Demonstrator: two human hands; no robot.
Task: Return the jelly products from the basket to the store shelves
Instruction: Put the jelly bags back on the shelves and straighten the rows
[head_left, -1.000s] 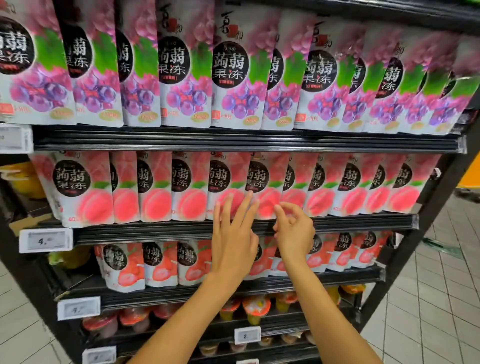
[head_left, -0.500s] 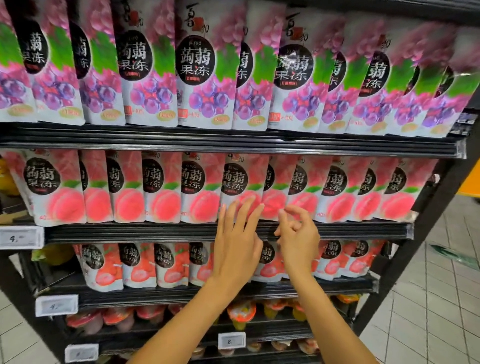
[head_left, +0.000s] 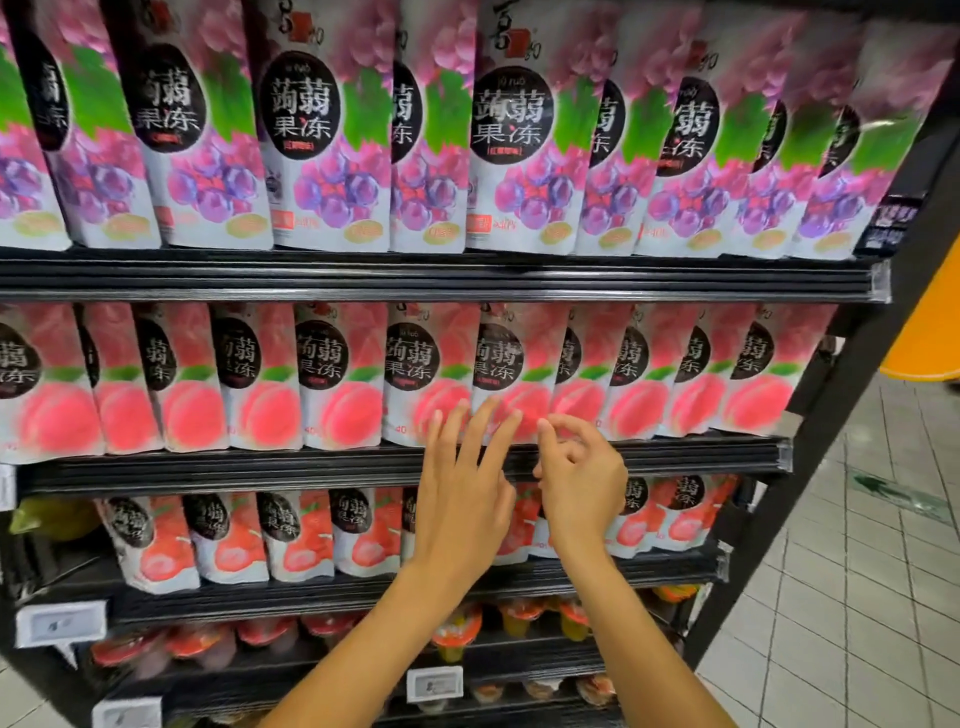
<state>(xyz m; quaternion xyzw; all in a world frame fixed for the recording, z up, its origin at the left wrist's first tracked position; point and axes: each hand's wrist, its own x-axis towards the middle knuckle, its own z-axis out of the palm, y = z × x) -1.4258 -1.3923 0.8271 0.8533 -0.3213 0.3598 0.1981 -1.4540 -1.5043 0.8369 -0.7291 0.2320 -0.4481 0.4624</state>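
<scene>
1. Black store shelves (head_left: 415, 280) are filling the view, with a tiled floor (head_left: 857, 597) showing at the right.
2. Grape jelly pouches (head_left: 322, 145) are standing on the upper shelf, and peach jelly pouches (head_left: 343, 384) are lining the one below (all upright, fronts outward).
3. The left hand (head_left: 462, 499) is reaching to the peach row with straight, spread fingers, its fingertips (head_left: 464, 408) lying on a pouch front.
4. The right hand (head_left: 584, 478) is hovering just beside it, fingers loosely curled and gripping nothing visible.

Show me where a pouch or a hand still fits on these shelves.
Third shelf, left end: a dark gap under the yellow pack, left of the first red pouch. Grape pouches and peach pouches stand packed edge to edge; no room there.
</scene>
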